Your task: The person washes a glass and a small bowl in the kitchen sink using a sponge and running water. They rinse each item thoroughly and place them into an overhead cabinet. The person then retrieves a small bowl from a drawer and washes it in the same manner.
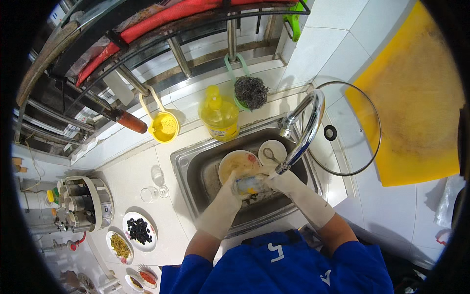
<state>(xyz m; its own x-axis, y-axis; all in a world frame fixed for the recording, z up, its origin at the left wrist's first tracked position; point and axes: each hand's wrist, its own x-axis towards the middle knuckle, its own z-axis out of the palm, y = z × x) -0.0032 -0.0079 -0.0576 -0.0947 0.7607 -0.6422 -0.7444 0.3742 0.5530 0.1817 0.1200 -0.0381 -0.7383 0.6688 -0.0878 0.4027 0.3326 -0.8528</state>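
Both of my hands wear long cream rubber gloves. Over the stainless-steel sink (200,176), a clear drinking glass (251,185) with a blue and yellow pattern lies on its side between them. My left hand (234,186) grips its left end. At its other end is my right hand (276,180), closed around it just below the faucet spout; its fingertips are hidden. Behind the hands, a large bowl (235,161) with a red floral print rests in the sink. A smaller white bowl (277,146) beside it has a metal spoon (271,154) in it.
A chrome faucet (312,125) arches over the sink's right side. Behind the basin stand a yellow dish-soap bottle (220,117) and a hanging steel-wool scrubber (251,92). A stemmed glass (149,194), a plate of dark pieces (127,235) and a spice rack (102,205) occupy the left counter.
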